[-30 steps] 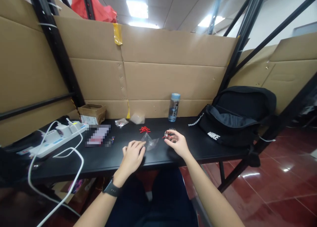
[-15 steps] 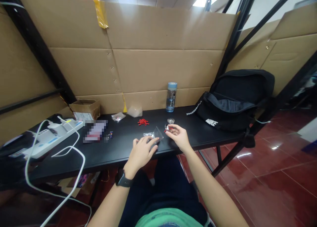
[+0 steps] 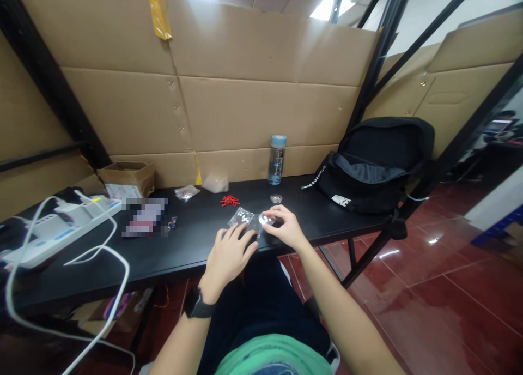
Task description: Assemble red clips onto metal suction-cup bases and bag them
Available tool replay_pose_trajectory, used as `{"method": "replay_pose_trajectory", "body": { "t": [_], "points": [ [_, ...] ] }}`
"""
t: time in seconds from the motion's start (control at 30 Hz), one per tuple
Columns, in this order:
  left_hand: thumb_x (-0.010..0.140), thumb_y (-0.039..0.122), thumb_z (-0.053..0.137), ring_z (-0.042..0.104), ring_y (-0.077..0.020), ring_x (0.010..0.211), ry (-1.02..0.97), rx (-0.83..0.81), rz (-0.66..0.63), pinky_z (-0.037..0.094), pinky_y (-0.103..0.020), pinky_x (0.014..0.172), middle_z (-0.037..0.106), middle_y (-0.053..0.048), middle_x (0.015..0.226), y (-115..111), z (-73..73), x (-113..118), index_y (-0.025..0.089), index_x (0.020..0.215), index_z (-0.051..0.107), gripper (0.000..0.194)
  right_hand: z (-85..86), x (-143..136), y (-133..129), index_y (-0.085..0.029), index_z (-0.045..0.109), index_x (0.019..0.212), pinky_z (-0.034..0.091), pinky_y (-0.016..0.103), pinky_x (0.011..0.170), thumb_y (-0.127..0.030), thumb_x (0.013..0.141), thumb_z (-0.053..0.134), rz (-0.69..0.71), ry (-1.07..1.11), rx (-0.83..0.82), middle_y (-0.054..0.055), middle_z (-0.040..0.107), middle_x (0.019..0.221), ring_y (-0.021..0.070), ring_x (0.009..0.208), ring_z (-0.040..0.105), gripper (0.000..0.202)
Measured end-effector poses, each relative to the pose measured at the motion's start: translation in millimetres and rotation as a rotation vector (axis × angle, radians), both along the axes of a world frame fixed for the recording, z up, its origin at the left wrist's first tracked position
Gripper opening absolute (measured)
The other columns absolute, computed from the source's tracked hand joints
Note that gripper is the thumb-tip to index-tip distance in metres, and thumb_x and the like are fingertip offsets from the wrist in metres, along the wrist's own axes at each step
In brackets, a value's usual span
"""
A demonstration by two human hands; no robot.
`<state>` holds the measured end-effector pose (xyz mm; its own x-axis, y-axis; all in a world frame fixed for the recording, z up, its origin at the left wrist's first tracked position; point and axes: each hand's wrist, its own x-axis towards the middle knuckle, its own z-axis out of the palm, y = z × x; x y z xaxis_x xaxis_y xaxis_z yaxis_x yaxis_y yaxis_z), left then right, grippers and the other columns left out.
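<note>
In my right hand [image 3: 288, 229] a small clear round piece [image 3: 265, 219] is pinched between thumb and fingers, with a bit of red showing at its edge. My left hand [image 3: 229, 255] rests with its fingers spread at the near edge of a clear plastic bag [image 3: 241, 216] that has shiny bits in it. Whether those fingers press on the bag is hard to see. Behind the bag lies a small pile of red cord pieces [image 3: 230, 200]. A second clear round piece [image 3: 276, 199] lies on the black table [image 3: 196, 236], just beyond my right hand.
A water bottle [image 3: 277, 162] stands at the cardboard wall, left of an open black backpack [image 3: 368, 173]. Farther left are a small clear bag [image 3: 187, 193], a whitish bag [image 3: 216, 183], a carton [image 3: 128, 177], a pixelated item [image 3: 145, 217] and a power strip [image 3: 61, 233] with white cables.
My right hand has brought the clear round piece left and down, close to the plastic bag, and turned its face more toward me. The bag lies flatter. The view has shifted slightly.
</note>
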<state>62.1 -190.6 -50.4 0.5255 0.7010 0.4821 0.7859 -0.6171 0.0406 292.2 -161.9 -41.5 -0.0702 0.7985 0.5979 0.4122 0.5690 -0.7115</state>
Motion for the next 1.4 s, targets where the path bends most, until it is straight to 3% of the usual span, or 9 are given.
{"method": "replay_pose_trajectory", "body": {
  "t": [0.2,0.57,0.77,1.03,1.2,1.4],
  "points": [
    [0.103,0.047,0.046,0.049,-0.0348,0.139,0.004,-0.02,-0.051,0.034,-0.058,0.112,0.06,-0.007,0.146,6,-7.5,-3,0.043,0.141,0.059,0.04,10.4,-6,-12,-0.026,0.079,0.109,0.055,0.032,0.09,-0.03,0.078,0.079,0.041,-0.11,0.061,0.003,0.067,0.107,0.0182,0.092,0.067,0.032],
    [0.104,0.046,0.045,0.051,-0.0286,0.138,-0.03,-0.013,-0.047,0.043,-0.046,0.107,0.057,-0.007,0.15,3,-4.4,-1,0.032,0.14,0.061,0.042,-5.8,-4,4,-0.021,0.079,0.102,0.057,0.03,0.081,-0.029,0.074,0.08,0.012,-0.087,-0.04,0.004,0.064,0.099,0.0158,0.082,0.067,0.029],
    [0.105,0.046,0.044,0.05,-0.031,0.138,-0.01,-0.005,-0.031,0.042,-0.048,0.107,0.059,-0.007,0.148,2,-5.1,-3,0.029,0.141,0.06,0.043,0.1,-5,0,-0.023,0.08,0.101,0.055,0.032,0.085,-0.029,0.074,0.08,-0.025,-0.172,0.02,0.004,0.066,0.099,0.0187,0.088,0.067,0.028],
    [0.104,0.048,0.045,0.041,-0.0332,0.144,-0.022,-0.042,-0.008,0.039,-0.053,0.111,0.056,-0.006,0.15,2,-3.7,-3,0.036,0.141,0.06,0.042,4.4,-7,1,-0.022,0.075,0.102,0.055,0.031,0.079,-0.021,0.074,0.076,0.031,-0.171,-0.039,0.004,0.069,0.095,0.0191,0.084,0.068,0.028],
    [0.103,0.048,0.047,0.04,-0.0347,0.144,-0.044,-0.039,0.016,0.037,-0.055,0.111,0.056,-0.006,0.149,2,-2.9,-1,0.041,0.14,0.061,0.04,4.8,-7,2,-0.023,0.075,0.095,0.055,0.033,0.08,-0.021,0.071,0.078,-0.014,-0.187,0.035,0.005,0.072,0.096,0.0214,0.085,0.069,0.024],
    [0.103,0.048,0.047,0.04,-0.0359,0.144,-0.053,-0.05,0.019,0.038,-0.057,0.11,0.057,-0.005,0.149,2,-3.6,-1,0.043,0.137,0.063,0.038,1.5,-7,4,-0.023,0.077,0.094,0.054,0.033,0.082,-0.021,0.071,0.078,-0.009,-0.239,-0.022,0.004,0.073,0.092,0.0209,0.083,0.07,0.023]
  ]
}}
